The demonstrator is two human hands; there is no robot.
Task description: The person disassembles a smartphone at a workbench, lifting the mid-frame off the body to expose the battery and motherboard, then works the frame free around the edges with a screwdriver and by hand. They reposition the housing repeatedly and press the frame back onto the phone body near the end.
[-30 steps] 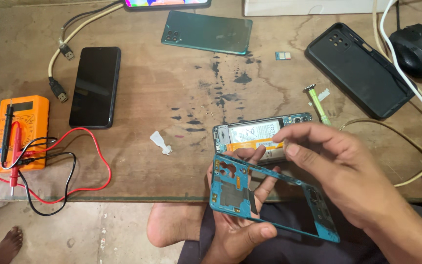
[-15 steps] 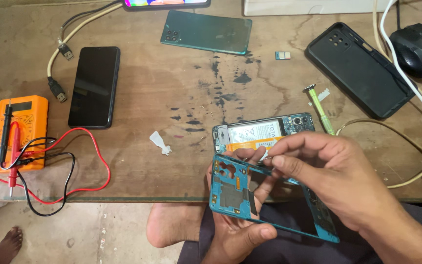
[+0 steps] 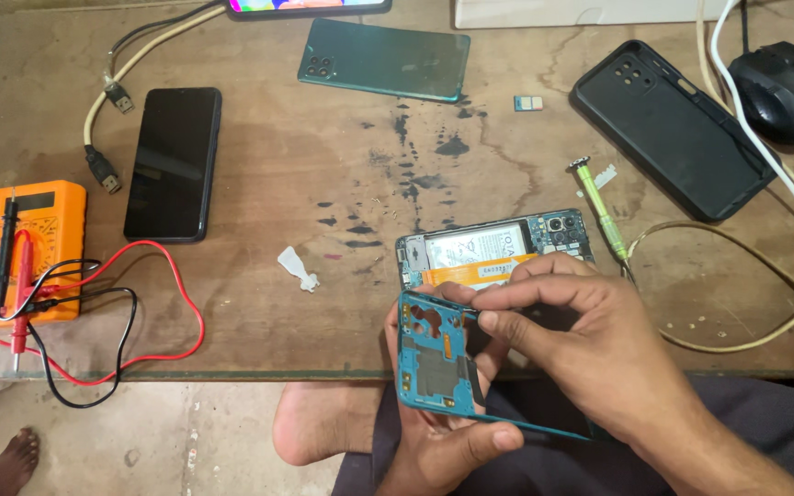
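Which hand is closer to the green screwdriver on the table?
Right. The right hand is just below and left of the green screwdriver, apart from it. The left hand sits lower, holding the teal phone frame.

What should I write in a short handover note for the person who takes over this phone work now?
Left hand: holds the teal mid-frame from below, over the lap at the table edge.
Right hand: fingertips pinch at the frame's top edge; whether they hold anything is hidden.
Opened phone lies on the table, battery exposed. Green screwdriver to its right.
Done: back cover and frame are off.
Left: everything else, reassembly included.
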